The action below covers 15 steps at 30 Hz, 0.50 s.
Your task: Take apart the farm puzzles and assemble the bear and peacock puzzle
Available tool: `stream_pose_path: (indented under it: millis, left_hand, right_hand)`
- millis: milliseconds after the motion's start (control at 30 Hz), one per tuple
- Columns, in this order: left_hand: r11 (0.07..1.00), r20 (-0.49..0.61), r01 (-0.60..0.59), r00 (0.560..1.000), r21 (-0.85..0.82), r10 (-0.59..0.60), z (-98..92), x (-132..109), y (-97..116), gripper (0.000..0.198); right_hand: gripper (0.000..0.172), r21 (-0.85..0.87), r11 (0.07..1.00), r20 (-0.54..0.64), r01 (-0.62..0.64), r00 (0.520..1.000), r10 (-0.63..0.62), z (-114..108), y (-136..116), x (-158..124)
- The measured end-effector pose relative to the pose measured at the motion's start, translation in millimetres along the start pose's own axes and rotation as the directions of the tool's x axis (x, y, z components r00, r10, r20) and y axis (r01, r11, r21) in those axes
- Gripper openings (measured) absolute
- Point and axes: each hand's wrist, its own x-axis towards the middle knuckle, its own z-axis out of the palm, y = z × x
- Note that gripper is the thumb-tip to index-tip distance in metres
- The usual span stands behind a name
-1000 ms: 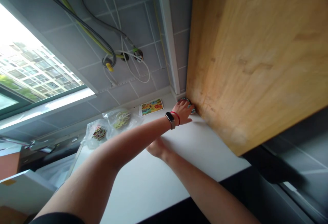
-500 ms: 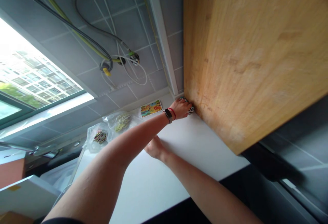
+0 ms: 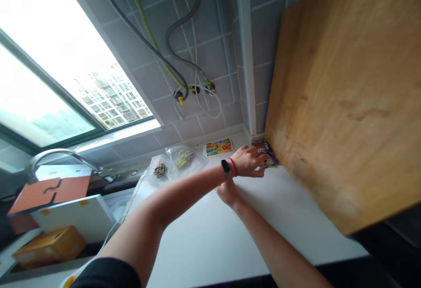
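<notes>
My left hand (image 3: 250,161), with a dark watch and a red cord at the wrist, reaches to the corner by the wooden board. Its fingers are stretched out and apart. They rest at a small pile of colourful printed pieces (image 3: 270,161), whose exact kind I cannot make out. My right hand (image 3: 229,193) is low on the white countertop (image 3: 204,231), just below the left wrist. The left forearm hides its fingers. Left of the hands, a colourful cartoon picture card (image 3: 219,147) lies against the wall.
A large wooden board (image 3: 342,117) leans at the right. Two clear plastic bags (image 3: 186,158) with small pieces lie by the wall. Hoses and cables (image 3: 184,77) hang on the tiles. Further left are a faucet (image 3: 66,152), an orange box (image 3: 49,193) and a cardboard box (image 3: 51,246).
The view has swung left, so everything sits further right. My left hand's fingers have lifted and spread, and more of the printed pieces now shows. My right hand stays beneath the left arm.
</notes>
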Motion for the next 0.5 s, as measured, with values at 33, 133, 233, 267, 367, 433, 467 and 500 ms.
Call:
stream_pose_path:
  millis: [33, 133, 233, 267, 367, 433, 467, 500]
  left_hand:
    - [0.995, -0.031, 0.070, 0.997, -0.067, -0.072, -5.6, -17.8, -5.4, 0.050]
    - [0.955, -0.095, 0.264, 0.956, -0.135, -0.278, -22.0, -79.5, -26.9, 0.051]
    - [0.883, -0.159, 0.443, 0.871, -0.155, -0.465, -31.0, -144.9, -35.8, 0.047]
    - [0.850, -0.179, 0.498, 0.833, -0.171, -0.524, -30.6, -165.1, -32.2, 0.048]
    - [0.763, -0.218, 0.603, 0.733, -0.232, -0.645, -17.3, -213.3, -3.7, 0.049]
    - [0.724, -0.228, 0.632, 0.689, -0.277, -0.688, -0.3, -232.5, 20.7, 0.050]
    - [0.704, -0.232, 0.645, 0.667, -0.297, -0.708, 9.1, -238.2, 31.4, 0.051]
    - [0.687, -0.233, 0.653, 0.649, -0.318, -0.724, 18.1, -241.7, 40.2, 0.053]
  right_hand:
    - [0.015, -0.011, 1.000, 0.002, 0.001, 1.000, -0.001, -1.3, 0.5, 0.7]
    - [0.019, -0.025, 1.000, 0.030, 0.006, 1.000, -0.005, -7.3, 0.1, 3.4]
    - [0.033, -0.018, 1.000, 0.040, -0.009, 0.999, 0.010, -13.6, -2.2, 7.2]
    - [0.039, -0.008, 1.000, 0.046, -0.020, 0.999, 0.020, -14.9, -3.5, 8.1]
    - [0.058, 0.030, 0.999, 0.097, -0.043, 0.995, 0.040, -13.6, -8.2, 6.9]
    - [0.064, 0.026, 0.999, 0.130, -0.027, 0.991, 0.023, -8.7, -10.3, 2.5]
    - [0.064, 0.010, 1.000, 0.137, -0.008, 0.991, 0.006, -5.6, -10.6, -0.4]
    - [0.061, -0.012, 1.000, 0.147, 0.015, 0.989, -0.013, -2.7, -10.5, -3.6]
